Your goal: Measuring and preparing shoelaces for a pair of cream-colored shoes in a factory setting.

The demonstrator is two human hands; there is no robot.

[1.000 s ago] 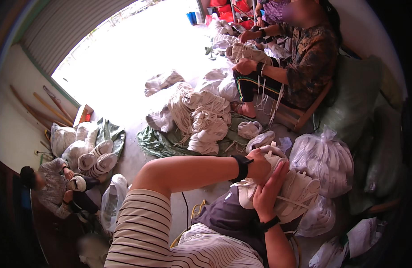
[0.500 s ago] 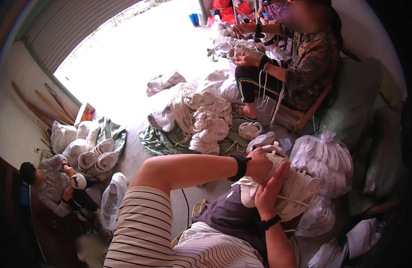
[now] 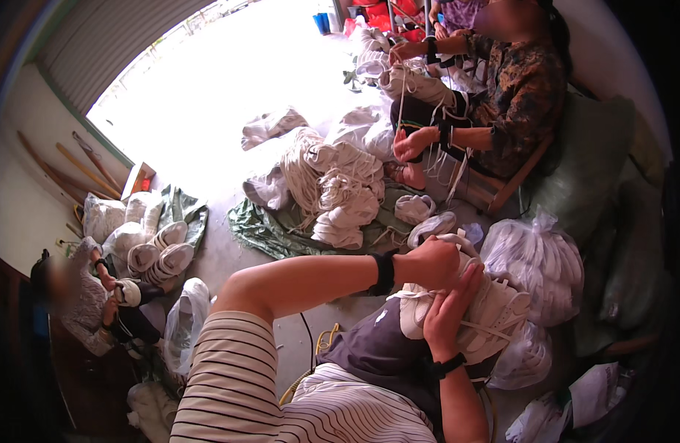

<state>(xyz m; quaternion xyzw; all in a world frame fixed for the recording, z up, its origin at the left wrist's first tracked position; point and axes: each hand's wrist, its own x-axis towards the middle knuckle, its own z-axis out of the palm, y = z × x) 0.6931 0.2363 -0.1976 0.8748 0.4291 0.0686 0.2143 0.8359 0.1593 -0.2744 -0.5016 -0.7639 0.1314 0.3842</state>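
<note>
Across my lap lies a white sneaker (image 3: 415, 319), with its laces partly covered by my fingers. My right hand (image 3: 452, 304) presses around its upper and holds it, fingers stretched along the side. Over the shoe's upper part, my left hand (image 3: 431, 263) is closed in a fist; what its fingers pinch, if anything, is hidden. Another white laced sneaker (image 3: 506, 316) rests just right of my right hand. Beyond my hands, a loose white shoe (image 3: 431, 227) lies on the floor.
A heap of white shoes and laces (image 3: 332, 184) lies on a green tarp (image 3: 270, 235). At right stands a clear bag of shoes (image 3: 535, 266). One co-worker (image 3: 520, 96) sits far right drawing a lace; another (image 3: 85, 295) handles a shoe at left.
My left hand has lifted slightly off the shoe and turned into a tighter fist. My right hand stays nearly in place. The far-right co-worker's near hand has dropped, stretching a lace.
</note>
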